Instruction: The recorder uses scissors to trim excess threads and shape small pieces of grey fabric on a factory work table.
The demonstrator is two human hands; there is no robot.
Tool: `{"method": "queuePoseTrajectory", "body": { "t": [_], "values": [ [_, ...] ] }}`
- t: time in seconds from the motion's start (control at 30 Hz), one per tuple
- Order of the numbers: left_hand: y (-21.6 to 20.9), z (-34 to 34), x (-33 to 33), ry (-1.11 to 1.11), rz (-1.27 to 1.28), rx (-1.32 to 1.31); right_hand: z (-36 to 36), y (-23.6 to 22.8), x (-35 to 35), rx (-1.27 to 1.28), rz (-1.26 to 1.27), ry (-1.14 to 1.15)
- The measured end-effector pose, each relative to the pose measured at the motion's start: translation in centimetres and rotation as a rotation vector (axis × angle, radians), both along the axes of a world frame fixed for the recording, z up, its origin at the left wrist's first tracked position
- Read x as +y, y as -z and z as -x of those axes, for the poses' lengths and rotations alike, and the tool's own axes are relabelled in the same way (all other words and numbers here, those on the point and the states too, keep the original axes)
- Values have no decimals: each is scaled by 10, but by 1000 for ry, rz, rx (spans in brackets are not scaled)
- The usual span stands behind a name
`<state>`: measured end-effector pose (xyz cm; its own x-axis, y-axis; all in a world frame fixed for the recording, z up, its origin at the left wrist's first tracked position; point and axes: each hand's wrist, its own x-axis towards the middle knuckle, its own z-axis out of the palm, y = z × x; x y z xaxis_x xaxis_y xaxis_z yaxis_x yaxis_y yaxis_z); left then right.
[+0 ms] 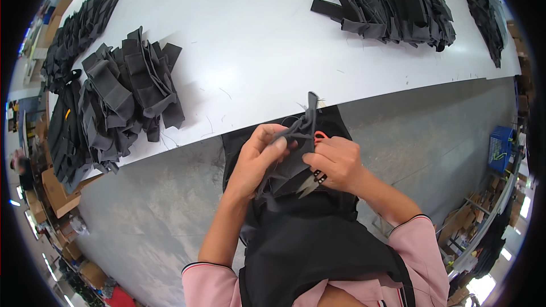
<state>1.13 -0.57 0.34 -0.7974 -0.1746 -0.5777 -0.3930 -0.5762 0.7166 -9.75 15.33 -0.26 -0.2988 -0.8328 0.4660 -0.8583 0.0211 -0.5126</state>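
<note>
A left hand (259, 156) pinches a dark grey fabric piece (311, 115) between thumb and fingers; a right hand (339, 162), just beside it, is closed around scissors (309, 186); the fabric lies between the two hands, its long axis slanting up and rightward from the left fingertips, its narrow free end pointing away from the wearer; the scissors run diagonally, red handle loop above the right hand, blades below it pointing down-left toward the wearer's body.

There are two hands, one pair of scissors and one piece visibly gripped; on the white counter (244, 68) beyond the hands, roughly five heaps of dark strips can be counted: three overlapping ones, the nearest a grey heap (125, 88), well to the left of the left hand; two, a large heap (392, 8) and a flatter heap (482, 20), beyond and right of the right hand.

The fabric's lower part blends into the black apron (324, 244) below the hands; the right fingers hide the scissors' middle; whether they also touch the fabric, I cannot tell.
</note>
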Motion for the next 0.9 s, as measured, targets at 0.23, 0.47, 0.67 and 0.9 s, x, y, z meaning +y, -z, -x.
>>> {"method": "queuePoseTrajectory", "body": {
  "t": [0.23,0.47,0.67,0.9],
  "values": [
    [-6,-17,9,9,-203,12,12,16,-12,-61,89,75],
    [3,-7,34,-401,4,49,1,-23,-4,-783,-146,159],
    [8,-1,36,-446,115,70,-14,-39,4,-166,-283,226],
    [6,-2,39,-413,238,71,-14,-42,-2,-51,-332,217]
  ]
}}
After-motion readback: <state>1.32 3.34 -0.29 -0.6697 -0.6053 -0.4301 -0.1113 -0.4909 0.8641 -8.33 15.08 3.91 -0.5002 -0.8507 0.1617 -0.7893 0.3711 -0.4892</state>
